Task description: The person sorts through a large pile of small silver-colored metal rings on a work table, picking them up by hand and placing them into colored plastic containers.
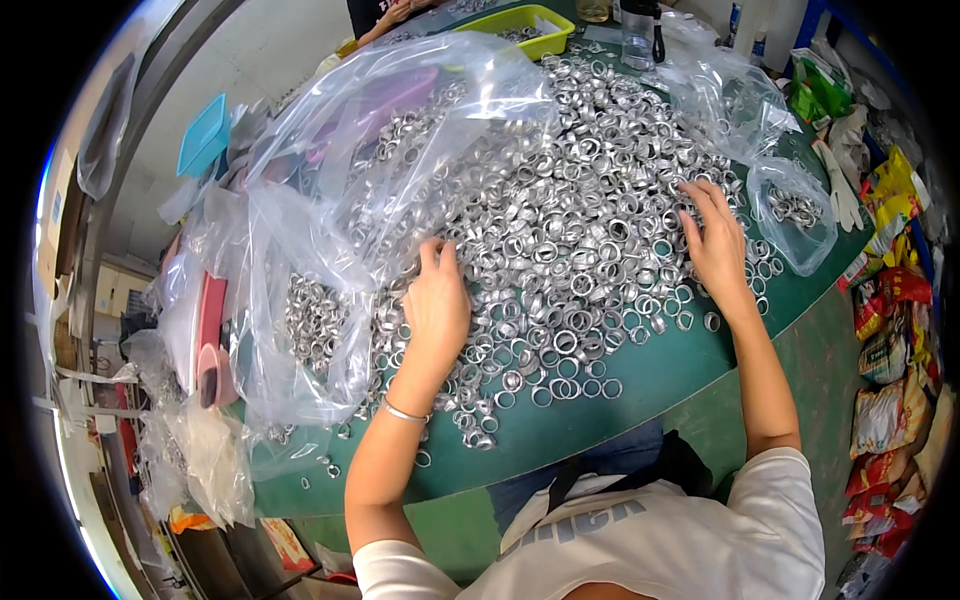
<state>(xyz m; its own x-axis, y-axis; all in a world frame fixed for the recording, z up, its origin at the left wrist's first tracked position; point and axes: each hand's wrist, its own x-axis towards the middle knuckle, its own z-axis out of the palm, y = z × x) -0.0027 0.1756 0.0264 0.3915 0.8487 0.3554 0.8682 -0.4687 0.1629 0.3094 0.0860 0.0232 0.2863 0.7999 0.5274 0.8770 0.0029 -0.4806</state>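
A broad heap of silver metal rings (570, 200) covers much of the green tabletop (640, 372). My left hand (437, 308), with a bangle on its wrist, rests at the near left side of the heap, beside a large clear plastic bag (290, 250). Its fingers curl down among the rings and the bag's edge; what they hold, if anything, is hidden. On the heap's right side lies my right hand (716, 240), fingers apart, the tips touching rings. More rings show through the bag's film, which drapes over the heap's left part.
A yellow-green basket (553, 40) and a clear bottle (638, 35) stand at the far edge, near another person's hand (397, 12). At right are a small clear bag of rings (795, 208), white gloves (838, 185) and colourful packages (885, 350). A blue tray (204, 136) is at left.
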